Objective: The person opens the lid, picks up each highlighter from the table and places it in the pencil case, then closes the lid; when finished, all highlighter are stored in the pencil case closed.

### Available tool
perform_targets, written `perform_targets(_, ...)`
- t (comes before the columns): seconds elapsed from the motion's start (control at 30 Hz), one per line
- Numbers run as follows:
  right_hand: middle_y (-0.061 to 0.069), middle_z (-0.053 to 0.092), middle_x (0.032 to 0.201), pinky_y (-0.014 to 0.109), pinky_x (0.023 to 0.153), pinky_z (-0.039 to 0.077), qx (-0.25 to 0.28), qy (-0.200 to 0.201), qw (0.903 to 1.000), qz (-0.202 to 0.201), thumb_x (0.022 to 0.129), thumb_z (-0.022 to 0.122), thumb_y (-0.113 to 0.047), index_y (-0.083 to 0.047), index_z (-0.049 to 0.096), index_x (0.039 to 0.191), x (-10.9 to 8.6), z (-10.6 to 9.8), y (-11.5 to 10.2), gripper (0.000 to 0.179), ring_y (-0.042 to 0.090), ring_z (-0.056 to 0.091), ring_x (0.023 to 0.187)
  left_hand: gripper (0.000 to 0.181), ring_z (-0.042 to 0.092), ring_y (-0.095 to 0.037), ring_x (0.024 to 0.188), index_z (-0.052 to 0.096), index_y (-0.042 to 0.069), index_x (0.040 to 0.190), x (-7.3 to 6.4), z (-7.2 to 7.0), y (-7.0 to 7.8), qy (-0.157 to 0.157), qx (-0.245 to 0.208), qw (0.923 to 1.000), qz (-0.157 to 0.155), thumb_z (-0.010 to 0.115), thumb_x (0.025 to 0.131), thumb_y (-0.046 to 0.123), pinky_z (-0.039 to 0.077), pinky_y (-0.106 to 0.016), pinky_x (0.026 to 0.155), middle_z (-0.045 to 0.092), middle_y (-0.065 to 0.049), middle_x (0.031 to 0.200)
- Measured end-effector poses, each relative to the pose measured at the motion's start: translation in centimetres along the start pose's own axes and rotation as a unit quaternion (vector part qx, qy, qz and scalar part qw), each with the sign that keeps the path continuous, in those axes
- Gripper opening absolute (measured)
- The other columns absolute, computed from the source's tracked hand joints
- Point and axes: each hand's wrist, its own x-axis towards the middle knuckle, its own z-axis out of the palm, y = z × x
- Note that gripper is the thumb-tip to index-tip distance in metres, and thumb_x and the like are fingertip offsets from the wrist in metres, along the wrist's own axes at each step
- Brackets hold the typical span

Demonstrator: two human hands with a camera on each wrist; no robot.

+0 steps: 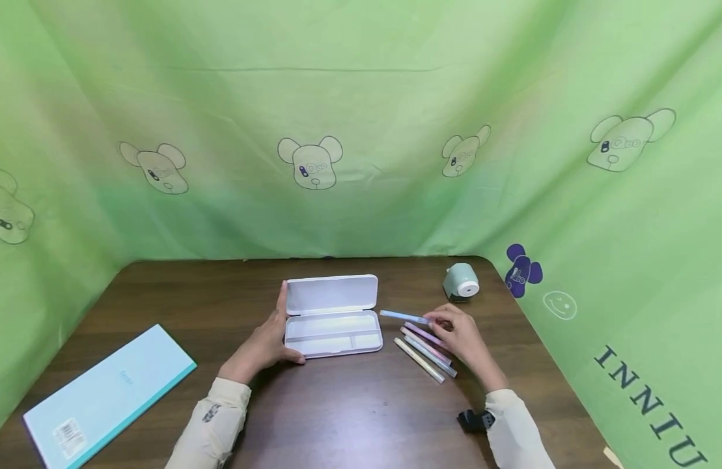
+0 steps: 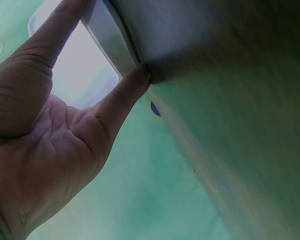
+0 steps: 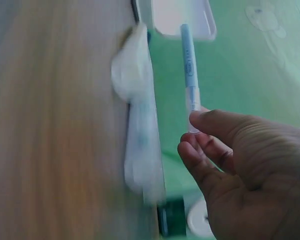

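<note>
While the spread left hand (image 1: 262,342) touches the case (image 1: 331,296), the right hand (image 1: 460,332) pinches the blue pen (image 3: 189,60): probably light, rigid; best gripped mid-barrel.

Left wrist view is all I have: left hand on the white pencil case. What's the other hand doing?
Observer: The right hand pinches a blue pen by its clear end; the blue end points toward the pencil case.
Operator: More pens out?
Observer: Four more pens lie on the table, right of the case in the head view.
Operator: Anything beyond those?
Observer: A pale green pencil sharpener stands near the table's far right corner.
</note>
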Motion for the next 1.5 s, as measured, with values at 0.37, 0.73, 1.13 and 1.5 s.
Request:
perform_targets(0.37, 0.009, 0.073, 0.101, 0.029, 0.075, 0.061, 0.054, -0.035, 0.9977, -0.021, 0.09, 0.08, 0.012, 0.0, 0.082, 0.103, 1.9, 4.4, -3.8, 0.018, 0.017, 0.07, 0.083, 0.174, 0.046, -0.059, 0.143, -0.032, 0.032, 0.167, 1.6, 2.1, -3.2, 0.005, -0.009, 0.9998, -0.015, 0.108, 0.064, 0.034, 0.045, -0.069, 0.111, 0.018, -0.037, 0.173)
perform_targets(0.73, 0.007, 0.072, 0.1, 0.029, 0.078, 0.061, 0.072, -0.062, 0.9944, -0.046, 0.091, 0.078, 0.012, 0.0, 0.082, 0.104, 3.6, 8.8, -6.9, 0.018, 0.018, 0.068, 0.086, 0.176, 0.047, -0.058, 0.143, -0.029, 0.029, 0.169, 2.5, 3.0, -6.0, -0.003, -0.003, 0.9996, -0.027, 0.109, 0.06, 0.039, 0.044, -0.069, 0.112, 0.018, -0.032, 0.174)
perform_targets(1.13, 0.011, 0.07, 0.099, 0.028, 0.081, 0.061, 0.108, -0.102, 0.9858, -0.078, 0.091, 0.075, 0.012, 0.005, 0.08, 0.102, 5.6, 13.0, -9.9, 0.015, 0.024, 0.068, 0.086, 0.173, 0.053, -0.058, 0.138, -0.027, 0.029, 0.17, 1.8, 2.6, -4.1, 0.008, 0.007, 0.9997, -0.022, 0.109, 0.064, 0.033, 0.049, -0.068, 0.107, 0.027, -0.038, 0.17)
perform_targets(1.5, 0.014, 0.07, 0.106, 0.028, 0.078, 0.061, 0.08, -0.105, 0.9891, -0.066, 0.089, 0.081, 0.009, 0.006, 0.078, 0.118, 6.1, 13.7, -10.4, 0.029, 0.024, 0.068, 0.085, 0.176, 0.052, -0.056, 0.14, -0.03, 0.036, 0.168, 2.6, 3.0, -5.8, -0.001, 0.005, 0.9989, -0.046, 0.109, 0.06, 0.039, 0.047, -0.068, 0.11, 0.023, -0.032, 0.173)
